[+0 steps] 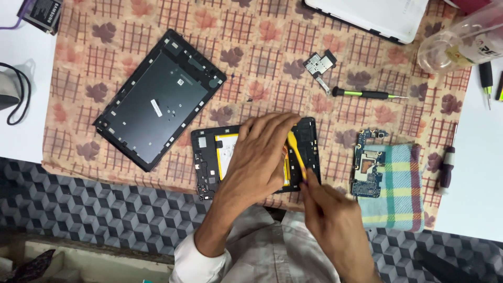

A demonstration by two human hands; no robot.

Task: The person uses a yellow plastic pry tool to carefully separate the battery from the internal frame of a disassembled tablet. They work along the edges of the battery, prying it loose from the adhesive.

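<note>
Yellow plastic pry tool (296, 153) in play, pinched in the right hand (335, 225), fingers closed around its lower end; its tip angles up over the opened tablet frame (205, 157) at the near edge of the leaf-patterned cloth (272, 57); the left hand (259, 157) lies flat across that frame, fingers spread and pressing down, gripping nothing; a pale battery (228, 152) shows beneath the palm; off to the left lies the dark back cover (157, 99); to the right, a blue circuit board (368, 167) beside a checked cloth (401, 188); a green-handled screwdriver (367, 94) rests further back.
</note>
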